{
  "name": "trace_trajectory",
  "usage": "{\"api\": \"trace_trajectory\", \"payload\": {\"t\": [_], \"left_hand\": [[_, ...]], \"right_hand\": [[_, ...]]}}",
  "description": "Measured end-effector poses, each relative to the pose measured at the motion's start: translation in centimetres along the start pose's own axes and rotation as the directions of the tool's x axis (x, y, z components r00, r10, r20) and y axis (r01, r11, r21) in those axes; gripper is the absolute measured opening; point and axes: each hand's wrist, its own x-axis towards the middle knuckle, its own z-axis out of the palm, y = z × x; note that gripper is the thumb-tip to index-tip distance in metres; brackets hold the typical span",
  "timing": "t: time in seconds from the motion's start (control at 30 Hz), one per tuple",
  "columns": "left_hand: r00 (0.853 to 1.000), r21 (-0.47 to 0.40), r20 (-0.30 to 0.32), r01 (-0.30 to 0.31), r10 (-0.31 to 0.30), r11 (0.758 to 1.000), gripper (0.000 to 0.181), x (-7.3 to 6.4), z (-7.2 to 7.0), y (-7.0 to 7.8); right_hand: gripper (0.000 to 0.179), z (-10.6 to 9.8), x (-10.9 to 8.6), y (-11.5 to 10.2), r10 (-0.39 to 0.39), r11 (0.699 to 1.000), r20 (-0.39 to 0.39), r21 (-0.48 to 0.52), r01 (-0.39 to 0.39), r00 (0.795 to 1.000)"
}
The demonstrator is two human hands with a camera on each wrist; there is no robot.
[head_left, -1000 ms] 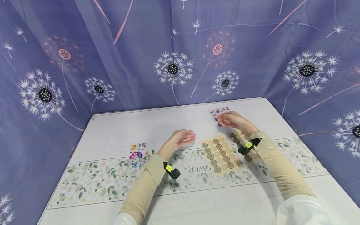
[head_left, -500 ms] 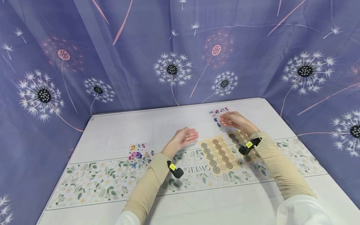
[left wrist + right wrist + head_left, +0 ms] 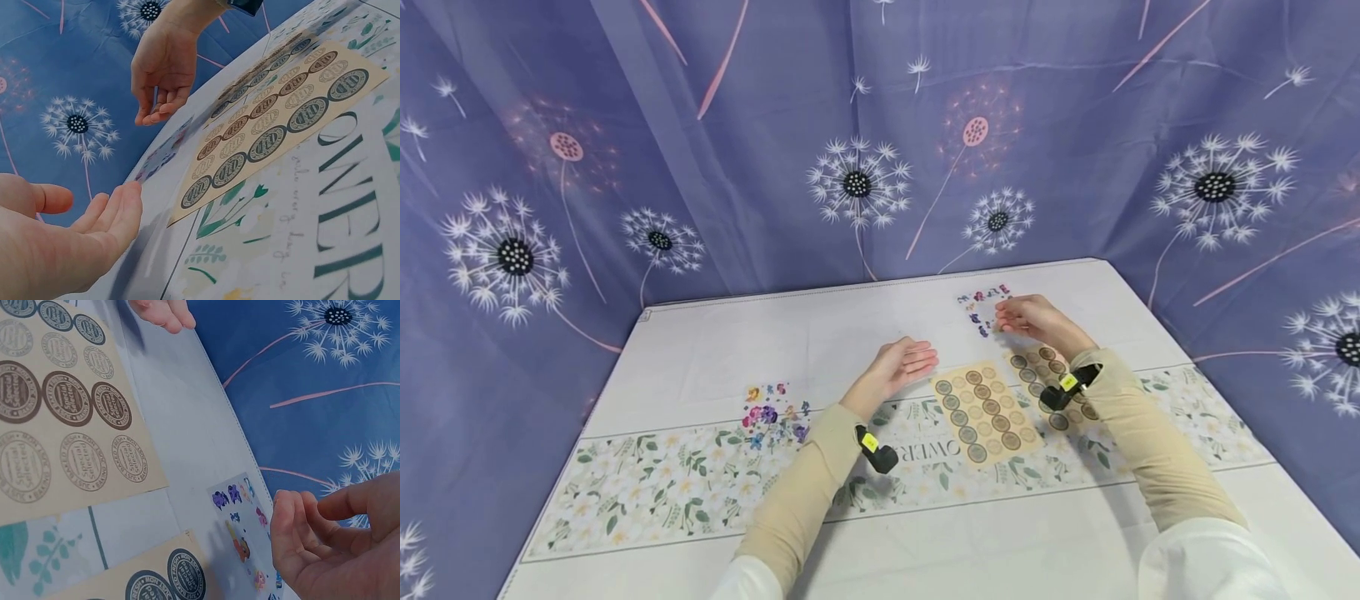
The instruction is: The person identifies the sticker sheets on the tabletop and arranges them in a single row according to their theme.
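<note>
My left hand (image 3: 891,373) is held over the table, fingers fairly straight and holding nothing, just left of a tan sheet of round stickers (image 3: 985,412). Brown, dark and pale "Special Selected" seals (image 3: 65,399) are printed on that sheet. My right hand (image 3: 1036,322) hovers farther back with its fingers loosely bent and nothing between them, as the right wrist view also shows. Beside its fingertips lies a clear sheet of small colourful stickers (image 3: 976,318). A second tan sticker sheet (image 3: 1026,373) lies below the right hand, partly covered by the wrist camera.
Another sheet of colourful flower-like stickers (image 3: 767,415) lies left of my left arm. The white tablecloth (image 3: 970,542) has a floral band (image 3: 655,483) with printed lettering. A blue dandelion-patterned curtain (image 3: 752,167) encloses the table's back and sides.
My left hand has drifted right and slightly away from me, toward the tan sheet. The right hand has shifted a little right, uncovering more of the far colourful sticker sheet.
</note>
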Motion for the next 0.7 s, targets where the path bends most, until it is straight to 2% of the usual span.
{"api": "trace_trajectory", "payload": {"t": [0.3, 0.47, 0.7], "left_hand": [[1.000, 0.012, -0.015, 0.007, -0.007, 1.000, 0.042, 0.5, 0.6, -0.4], [1.000, 0.012, -0.015, -0.003, 0.003, 1.000, 0.042, 0.9, 0.7, -0.7], [0.999, 0.031, 0.023, -0.028, 0.027, 0.999, 0.043, 1.1, 1.0, -0.6]], "right_hand": [[0.030, -0.6, 0.1, 0.1, 0.015, 0.999, -0.032, 0.031, -0.014, 0.999], [0.041, -0.8, 0.0, 0.1, 0.016, 1.000, -0.040, 0.008, -0.015, 0.999], [0.044, -1.0, 0.3, 0.1, 0.011, 1.000, -0.062, -0.012, -0.012, 0.998]]}}
